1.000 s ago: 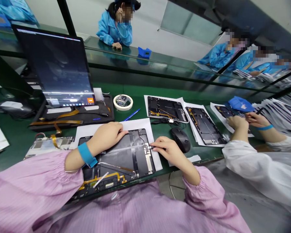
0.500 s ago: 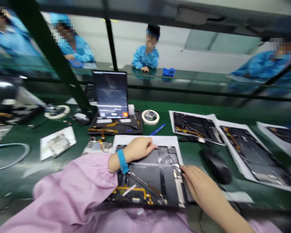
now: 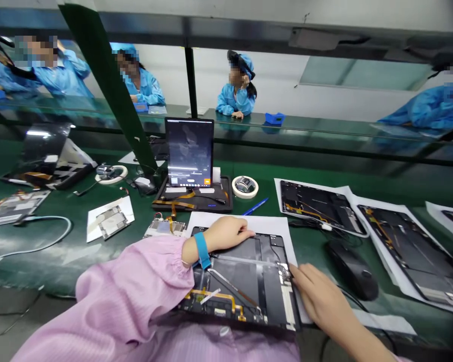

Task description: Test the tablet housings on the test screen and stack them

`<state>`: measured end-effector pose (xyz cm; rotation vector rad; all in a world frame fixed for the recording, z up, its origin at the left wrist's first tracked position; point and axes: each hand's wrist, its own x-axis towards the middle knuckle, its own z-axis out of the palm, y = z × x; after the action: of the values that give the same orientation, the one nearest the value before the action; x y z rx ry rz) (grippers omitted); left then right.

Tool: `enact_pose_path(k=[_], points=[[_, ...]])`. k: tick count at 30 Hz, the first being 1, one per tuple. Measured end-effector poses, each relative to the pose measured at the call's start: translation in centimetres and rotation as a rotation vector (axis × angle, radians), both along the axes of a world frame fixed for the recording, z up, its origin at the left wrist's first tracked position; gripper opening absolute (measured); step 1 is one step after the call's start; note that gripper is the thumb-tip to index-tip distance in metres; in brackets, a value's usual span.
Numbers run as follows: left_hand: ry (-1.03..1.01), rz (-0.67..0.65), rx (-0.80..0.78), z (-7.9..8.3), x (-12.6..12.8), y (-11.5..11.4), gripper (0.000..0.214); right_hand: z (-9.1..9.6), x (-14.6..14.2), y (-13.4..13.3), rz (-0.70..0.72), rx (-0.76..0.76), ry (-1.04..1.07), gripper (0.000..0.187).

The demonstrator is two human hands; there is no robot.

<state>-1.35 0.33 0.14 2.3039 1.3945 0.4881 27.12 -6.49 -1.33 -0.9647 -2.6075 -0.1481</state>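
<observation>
An opened tablet housing, with orange flex cables and a silvery strip along its right side, lies on white paper at the near bench edge. My left hand, below a blue wristband, reaches across it and closes over the far edge; its fingertips are hidden. At the right edge, my right hand holds the housing beside a small metal part. Its fingers lie close together, and the thumb is out of sight. A thin white strip lies across the orange cable.
Behind the housing stand a lit tablet screen, a tape roll and a blue pen. To the right are a black mouse and more tablet housings. Circuit boards lie left. Co-workers in blue sit beyond the bench.
The view has swung left and sharpened, so everything appears further right and slightly lower. Both hands keep their places on the housing. The co-worker opposite has raised a hand to the head.
</observation>
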Motion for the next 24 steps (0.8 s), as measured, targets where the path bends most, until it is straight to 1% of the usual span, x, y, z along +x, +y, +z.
enact_pose_path(k=[2, 4, 5, 6, 8, 10, 11, 14, 16, 19, 24], points=[[0.003, -0.018, -0.011, 0.0, -0.1, -0.3, 0.039, 0.4, 0.1, -0.1, -0.037, -0.101, 0.045, 0.026], [0.007, -0.022, -0.023, 0.0, -0.1, -0.5, 0.040, 0.5, 0.3, -0.3, -0.120, -0.170, 0.172, 0.034], [0.011, -0.018, -0.032, 0.0, -0.2, -0.5, 0.041, 0.5, 0.5, -0.5, -0.156, -0.159, 0.249, 0.033], [0.016, -0.017, -0.046, -0.1, -0.2, -0.5, 0.042, 0.5, 0.6, -0.6, -0.164, -0.127, 0.300, 0.028], [0.029, -0.021, -0.076, -0.1, -0.3, -0.4, 0.042, 0.5, 0.9, -0.8, -0.123, -0.048, 0.325, 0.021], [0.039, -0.029, -0.095, -0.1, -0.3, -0.4, 0.041, 0.8, 1.0, -1.0, -0.069, -0.013, 0.255, 0.024], [0.041, -0.031, -0.099, 0.0, -0.3, -0.4, 0.041, 1.0, 0.9, -1.1, -0.065, -0.004, 0.206, 0.025], [0.051, -0.026, -0.099, 0.2, -0.2, -0.6, 0.041, 1.7, 0.6, -1.1, -0.093, 0.032, 0.050, 0.025], [0.059, -0.017, -0.100, 0.3, -0.2, -0.6, 0.042, 1.8, 0.4, -1.0, -0.098, 0.073, -0.018, 0.025], [0.062, -0.009, -0.100, 0.3, -0.2, -0.5, 0.042, 1.8, 0.3, -1.0, -0.100, 0.096, -0.059, 0.026], [0.059, -0.007, -0.097, 0.3, -0.2, -0.6, 0.042, 1.9, 0.3, -1.2, -0.107, 0.092, -0.102, 0.026]])
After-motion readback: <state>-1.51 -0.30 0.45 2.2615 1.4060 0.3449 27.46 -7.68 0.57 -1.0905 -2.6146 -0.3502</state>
